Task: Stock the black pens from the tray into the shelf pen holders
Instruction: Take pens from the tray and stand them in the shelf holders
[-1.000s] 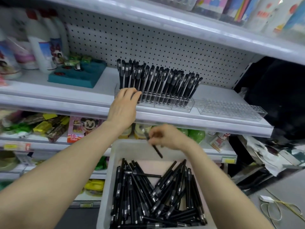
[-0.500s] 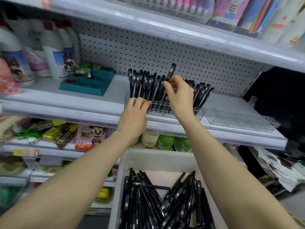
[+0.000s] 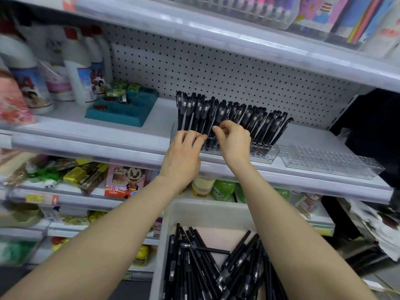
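Observation:
A clear pen holder (image 3: 265,153) on the middle shelf carries several upright black pens (image 3: 255,120). My left hand (image 3: 184,154) rests on the holder's front left edge, fingers laid against it. My right hand (image 3: 233,141) pinches one black pen (image 3: 219,114) between thumb and forefinger; the pen stands among the others near the middle of the holder, its lower end hidden by my fingers. Below the shelf, a white tray (image 3: 207,211) contains a loose pile of black pens (image 3: 216,269).
An empty clear holder (image 3: 329,161) sits to the right on the same shelf. A teal tray (image 3: 123,111) and white bottles (image 3: 80,79) stand to the left. Pegboard backs the shelf, another shelf hangs above, and packaged goods fill the lower shelves.
My right hand lifted a pen from the tray up to the holder and has lowered it in among the standing pens. My left hand stayed on the holder's front.

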### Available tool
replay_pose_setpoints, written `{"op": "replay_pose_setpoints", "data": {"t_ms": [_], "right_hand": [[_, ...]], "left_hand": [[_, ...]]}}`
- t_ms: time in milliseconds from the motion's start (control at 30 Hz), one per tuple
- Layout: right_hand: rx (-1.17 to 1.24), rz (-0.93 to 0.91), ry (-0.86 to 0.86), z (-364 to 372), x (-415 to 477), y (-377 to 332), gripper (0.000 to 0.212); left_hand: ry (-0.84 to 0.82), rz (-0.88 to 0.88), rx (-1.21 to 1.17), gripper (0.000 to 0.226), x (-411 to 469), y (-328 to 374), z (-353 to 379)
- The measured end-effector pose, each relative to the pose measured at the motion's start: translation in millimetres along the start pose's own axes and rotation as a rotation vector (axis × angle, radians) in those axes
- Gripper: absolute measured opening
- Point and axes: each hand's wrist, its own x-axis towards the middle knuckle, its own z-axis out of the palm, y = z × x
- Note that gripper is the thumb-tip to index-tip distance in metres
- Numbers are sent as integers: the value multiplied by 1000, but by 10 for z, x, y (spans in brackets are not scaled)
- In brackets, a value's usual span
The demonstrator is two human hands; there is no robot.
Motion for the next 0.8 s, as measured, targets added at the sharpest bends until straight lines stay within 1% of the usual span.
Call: {"op": "replay_pose_setpoints", "data": {"t_ms": [233,400,533,700,800], "right_hand": [[0,-16,-36,-74,-11,-4,21],[98,-34,-24,-225,-213,102,14],[82,-41,-111,-292,-537,332,12],[32,6,-232,-338,-1094,711,8],[37,44,-324,-307,-1381,949,7]], "left_hand": [[1,-18,6,58,11,34,-18],[-54,-6,12,62,17,40,-92],[-64,-7,-45,53,-154,201,-138],[-186,11,-142,29,-597,519,-102],[-358,-11,-104,24,-917,689,-18]]}}
